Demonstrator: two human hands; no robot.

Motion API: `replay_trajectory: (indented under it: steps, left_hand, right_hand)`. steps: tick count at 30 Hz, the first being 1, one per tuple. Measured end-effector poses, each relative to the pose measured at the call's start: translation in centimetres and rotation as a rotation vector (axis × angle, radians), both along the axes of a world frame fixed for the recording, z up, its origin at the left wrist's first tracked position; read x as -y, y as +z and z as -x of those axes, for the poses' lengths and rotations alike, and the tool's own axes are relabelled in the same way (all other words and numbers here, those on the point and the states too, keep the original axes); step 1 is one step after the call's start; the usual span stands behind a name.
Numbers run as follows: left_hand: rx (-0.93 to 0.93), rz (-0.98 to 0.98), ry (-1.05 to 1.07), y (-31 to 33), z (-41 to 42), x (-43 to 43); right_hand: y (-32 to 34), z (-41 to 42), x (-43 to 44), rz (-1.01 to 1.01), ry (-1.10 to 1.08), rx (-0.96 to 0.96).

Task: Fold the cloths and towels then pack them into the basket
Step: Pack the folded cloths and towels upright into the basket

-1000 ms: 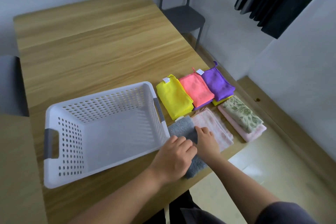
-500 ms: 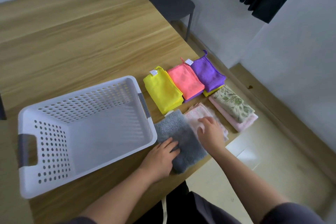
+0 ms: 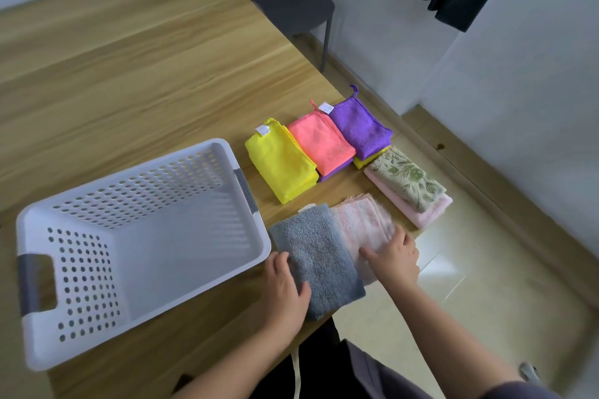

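On desk [image 3: 129,81], all folded: grey towel [image 3: 319,256] beside basket [image 3: 256,230], pink towel [image 3: 359,223], yellow [image 3: 282,168], coral [image 3: 321,142], purple [image 3: 359,126], floral [image 3: 405,178] cloths. Left hand [image 3: 285,291] fingers curled gripping grey towel's edge; right hand [image 3: 395,259] flat, open on pink. Basket empty; packing all left.

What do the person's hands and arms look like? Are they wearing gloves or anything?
No gloves. The left hand and the right hand are both bare, with no rings, watch or bracelets showing. The forearms are bare too. A dark grey sleeve shows high on the right arm at the bottom edge of the picture. The left arm shows no sleeve.
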State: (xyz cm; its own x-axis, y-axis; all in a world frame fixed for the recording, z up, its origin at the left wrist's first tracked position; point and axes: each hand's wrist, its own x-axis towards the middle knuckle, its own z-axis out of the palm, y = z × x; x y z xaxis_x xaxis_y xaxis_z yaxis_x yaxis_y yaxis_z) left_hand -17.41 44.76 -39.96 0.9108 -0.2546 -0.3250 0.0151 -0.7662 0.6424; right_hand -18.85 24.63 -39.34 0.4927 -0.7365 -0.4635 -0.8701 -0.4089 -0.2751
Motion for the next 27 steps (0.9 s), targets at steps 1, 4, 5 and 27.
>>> replay_trajectory:
  steps: [1, 4, 5, 27]
  left_hand:
    - [-0.126, 0.056, 0.137, 0.3, 0.0, 0.4]
    - [-0.379, 0.158, 0.389, 0.6, -1.2, 1.4]
    - [-0.443, 0.159, 0.431, 0.8, -1.8, 1.7]
    - [-0.121, 0.432, 0.144, 13.9, -4.8, 0.8]
  right_hand:
    - [0.0, -0.1, -0.1, 0.001, -0.018, -0.026]
    - [0.2, -0.3, 0.2, 0.023, -0.032, -0.141]
    - [0.4, -0.3, 0.3, 0.017, -0.033, -0.170]
    - [15.5, -4.2, -0.9, -0.006, 0.370, 0.454]
